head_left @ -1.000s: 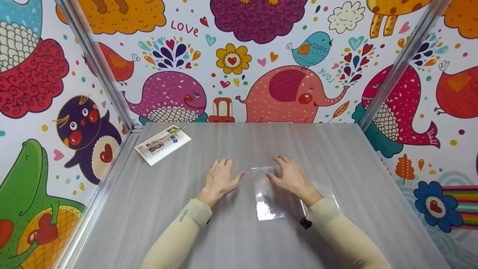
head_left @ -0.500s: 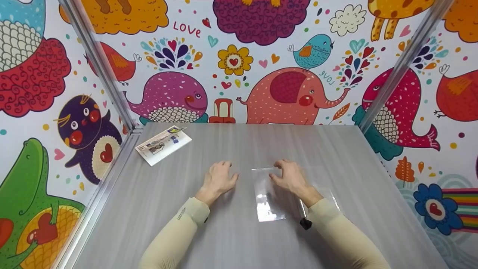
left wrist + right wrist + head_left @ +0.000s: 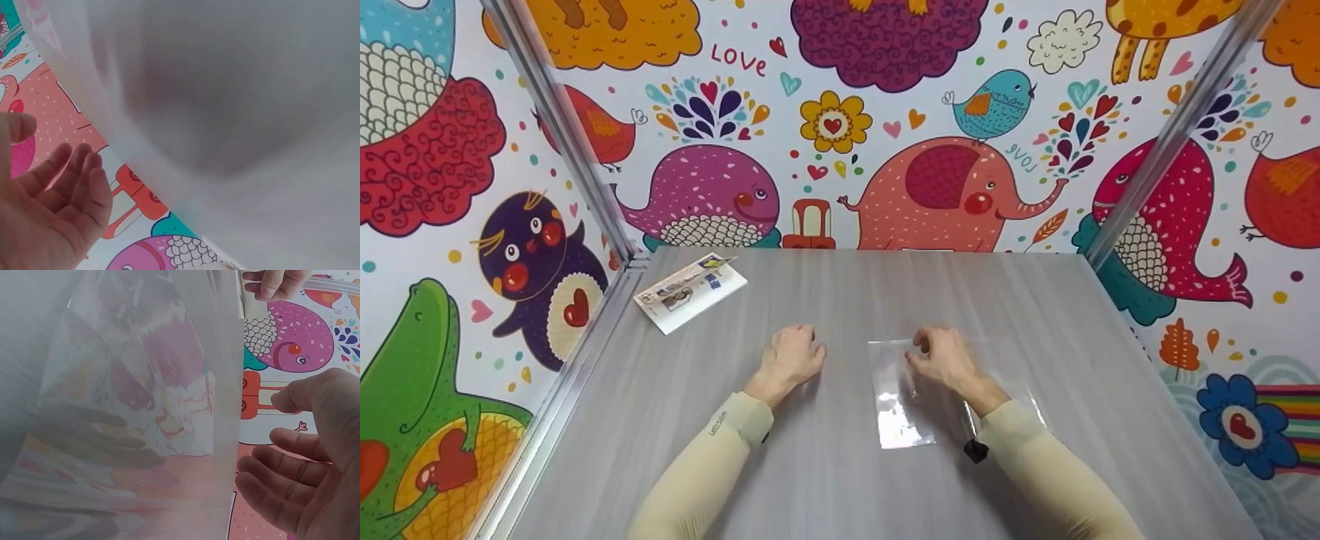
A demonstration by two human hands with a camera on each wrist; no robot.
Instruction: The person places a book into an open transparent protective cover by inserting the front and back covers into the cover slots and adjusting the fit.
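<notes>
A clear plastic sheet (image 3: 906, 420) lies on the grey table, its glossy surface catching light; the right wrist view shows this plastic (image 3: 180, 382) with reflections of the wall. Over it is my right hand (image 3: 949, 361), fingers loosely bent and holding nothing; part of the sheet is hidden under that hand and forearm. In the right wrist view my right hand (image 3: 320, 461) has thumb and fingers apart. Left of the sheet, my left hand (image 3: 789, 361) is held loosely curled and grips nothing. The left wrist view shows my left hand (image 3: 56, 208) with relaxed, bent fingers.
A white printed booklet or folded card (image 3: 690, 294) lies at the table's far left, with one part raised. Metal rails (image 3: 585, 360) run along the left side, and cartoon-printed walls (image 3: 825, 180) enclose the back and sides of the table (image 3: 810, 480).
My left hand has drawn left and slightly nearer, away from the sheet, its fingers bending more. My right hand has moved little; its fingers are more curled. The sheet and booklet stay put.
</notes>
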